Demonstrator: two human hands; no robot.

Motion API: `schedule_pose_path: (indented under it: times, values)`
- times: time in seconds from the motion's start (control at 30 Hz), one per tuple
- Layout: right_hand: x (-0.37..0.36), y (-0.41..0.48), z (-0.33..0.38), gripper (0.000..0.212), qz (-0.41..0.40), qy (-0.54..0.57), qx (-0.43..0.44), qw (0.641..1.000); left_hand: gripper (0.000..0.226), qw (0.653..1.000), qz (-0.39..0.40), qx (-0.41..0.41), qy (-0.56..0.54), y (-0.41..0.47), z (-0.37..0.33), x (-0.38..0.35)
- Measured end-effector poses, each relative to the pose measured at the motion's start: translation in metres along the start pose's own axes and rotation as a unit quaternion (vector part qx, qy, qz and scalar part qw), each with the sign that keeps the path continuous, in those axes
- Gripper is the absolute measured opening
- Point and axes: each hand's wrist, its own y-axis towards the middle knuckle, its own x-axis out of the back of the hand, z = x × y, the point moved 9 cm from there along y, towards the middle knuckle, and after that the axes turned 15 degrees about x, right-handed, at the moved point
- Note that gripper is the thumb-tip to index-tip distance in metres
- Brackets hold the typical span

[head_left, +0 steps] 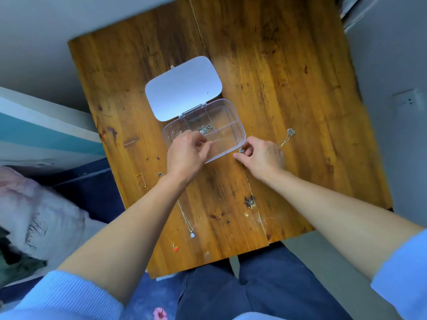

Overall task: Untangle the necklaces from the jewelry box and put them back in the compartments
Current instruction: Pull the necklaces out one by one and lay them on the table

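Note:
A clear plastic jewelry box (233, 116) with several compartments lies open on the wooden table (288, 77), its white lid (182, 88) folded back. A tangle of silver necklaces (205, 129) sits in a middle compartment. My left hand (187, 152) hovers over the box's near left part, fingers curled together; whether it holds a chain I cannot tell. My right hand (261, 155) pinches a small pendant (241, 150) at the box's near right corner; its thin chain (286, 137) trails right across the table.
Loose on the table near me lie a gold chain (142, 180), a silver necklace with a white pendant (189, 225), and a small red charm (175, 248). A bed with a pillow (34, 215) stands left of the table.

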Motion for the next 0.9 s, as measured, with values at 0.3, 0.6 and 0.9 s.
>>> schedule_pose_path:
  times: [0.3, 0.6, 0.9]
  values:
    - [-0.014, -0.016, 0.012, 0.013, 0.033, -0.098, 0.020, 0.994, 0.014, 0.998, -0.048, 0.007, -0.049, -0.023, 0.038, 0.027]
    - [-0.021, -0.111, -0.032, 0.008, 0.009, -0.051, -0.064, 0.997, 0.011, 0.997, -0.002, -0.072, -0.015, -0.059, 0.033, 0.015]
    - [-0.011, -0.186, -0.087, 0.010, -0.034, -0.015, -0.166, 0.985, 0.019, 0.983, 0.123, -0.111, 0.074, -0.076, -0.024, -0.066]
